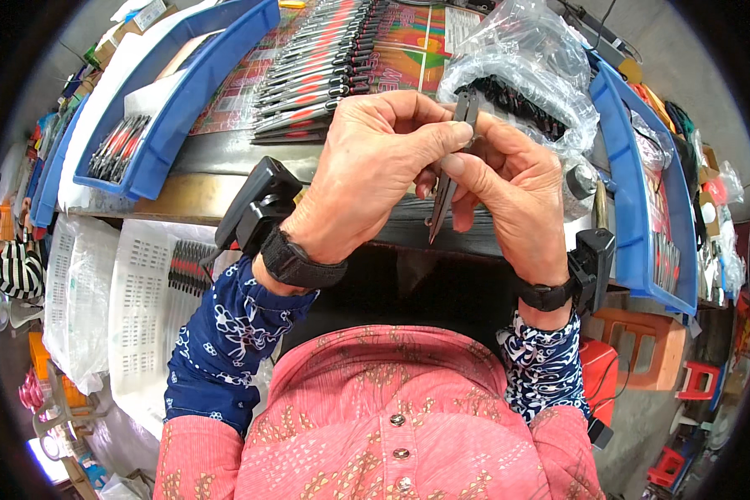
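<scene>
Wears a pink patterned shirt (pixel 392 392) nearest, then blue-and-white sleeve covers (pixel 217 333) and black wrist straps (pixel 304 265). Has a white crate (pixel 137 333) of red-marked pieces (pixel 193 268) low at the left, an orange stool (pixel 654 354) low at the right. Holds a slim dark tool (pixel 442 204) in front of the chest, near the front edge of the counter (pixel 212 158). Pinches its upper part in a narrow grip of the left hand (pixel 383 154); pinches just lower in an equally narrow grip of the right hand (pixel 517 183). Aims the tapered end back toward the body and slightly left, the broader end away and slightly right, with the long axis nearly front to back; cannot tell the steepness of its tilt. Faces, farther off, rows of black-and-red pieces (pixel 317 79), a clear plastic bag (pixel 542 42) to their right, and blue trays (pixel 202 100) on both sides.
</scene>
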Tool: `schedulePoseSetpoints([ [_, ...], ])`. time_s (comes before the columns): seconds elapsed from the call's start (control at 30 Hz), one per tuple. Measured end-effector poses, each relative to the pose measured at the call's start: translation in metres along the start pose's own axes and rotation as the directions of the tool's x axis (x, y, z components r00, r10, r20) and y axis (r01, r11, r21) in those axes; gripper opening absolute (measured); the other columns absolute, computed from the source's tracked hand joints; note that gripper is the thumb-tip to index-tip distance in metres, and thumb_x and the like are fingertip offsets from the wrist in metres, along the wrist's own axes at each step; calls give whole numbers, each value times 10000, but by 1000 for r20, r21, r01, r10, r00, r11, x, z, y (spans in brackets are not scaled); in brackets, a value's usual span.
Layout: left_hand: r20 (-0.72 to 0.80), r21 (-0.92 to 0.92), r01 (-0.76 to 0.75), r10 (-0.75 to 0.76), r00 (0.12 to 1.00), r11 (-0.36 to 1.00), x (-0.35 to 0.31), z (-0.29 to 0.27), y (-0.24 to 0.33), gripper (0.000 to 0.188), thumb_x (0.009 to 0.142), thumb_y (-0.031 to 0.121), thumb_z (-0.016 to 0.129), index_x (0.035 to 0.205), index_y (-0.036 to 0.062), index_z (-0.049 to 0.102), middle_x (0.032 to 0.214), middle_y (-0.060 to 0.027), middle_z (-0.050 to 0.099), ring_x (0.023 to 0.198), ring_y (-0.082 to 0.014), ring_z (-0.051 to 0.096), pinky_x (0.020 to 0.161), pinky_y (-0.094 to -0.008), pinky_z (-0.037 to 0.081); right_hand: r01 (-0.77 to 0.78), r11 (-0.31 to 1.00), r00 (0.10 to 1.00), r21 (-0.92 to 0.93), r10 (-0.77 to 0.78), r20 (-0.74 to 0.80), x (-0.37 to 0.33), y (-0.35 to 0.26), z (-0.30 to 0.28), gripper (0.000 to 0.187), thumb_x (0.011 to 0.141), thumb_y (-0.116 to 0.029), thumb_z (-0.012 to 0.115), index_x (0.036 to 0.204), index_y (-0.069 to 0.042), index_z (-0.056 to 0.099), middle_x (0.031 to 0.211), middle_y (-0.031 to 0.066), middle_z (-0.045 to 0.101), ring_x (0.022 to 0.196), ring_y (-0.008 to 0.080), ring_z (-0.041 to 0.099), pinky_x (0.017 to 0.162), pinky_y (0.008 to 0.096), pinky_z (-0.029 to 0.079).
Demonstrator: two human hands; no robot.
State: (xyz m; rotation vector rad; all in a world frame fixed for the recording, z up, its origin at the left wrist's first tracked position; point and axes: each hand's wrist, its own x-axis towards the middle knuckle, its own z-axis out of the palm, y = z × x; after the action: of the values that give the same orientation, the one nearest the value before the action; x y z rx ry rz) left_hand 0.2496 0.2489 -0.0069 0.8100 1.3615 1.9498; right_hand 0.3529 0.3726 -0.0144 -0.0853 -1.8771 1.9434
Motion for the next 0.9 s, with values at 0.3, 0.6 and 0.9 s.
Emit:
schedulePoseSetpoints([
  [0.3, -19, -81, 82, -83, 996, 993, 1, -1, -8, 122, 852, 105, 725, 879, -2, 672, 726, -24, 648, 539, -56, 540, 478, -179, 424, -91, 995, 996, 30, 91, 20, -3, 1, -3, 252, 901, -122, 678, 1101, 22, 628, 714, 29, 658, 519, 54, 574, 419, 176, 437],
  [0.6, 12, -139, 162, -162, 987, 977, 2, -2, -12, 149, 857, 121, 728, 885, -9, 661, 711, -21, 633, 524, -63, 540, 462, -186, 429, -127, 982, 992, 137, 126, 12, -6, 5, -4, 248, 902, -116, 677, 1084, 42, 617, 734, 52, 672, 509, 60, 579, 415, 172, 435],
  [0.9, 40, -171, 243, -240, 970, 955, 1, 0, -13, 168, 861, 130, 723, 919, -11, 653, 780, -28, 644, 584, -69, 568, 494, -182, 448, -142, 976, 990, 162, 139, 29, -11, 5, -7, 261, 905, -112, 670, 1115, 34, 615, 745, 48, 676, 548, 57, 595, 433, 169, 453],
])
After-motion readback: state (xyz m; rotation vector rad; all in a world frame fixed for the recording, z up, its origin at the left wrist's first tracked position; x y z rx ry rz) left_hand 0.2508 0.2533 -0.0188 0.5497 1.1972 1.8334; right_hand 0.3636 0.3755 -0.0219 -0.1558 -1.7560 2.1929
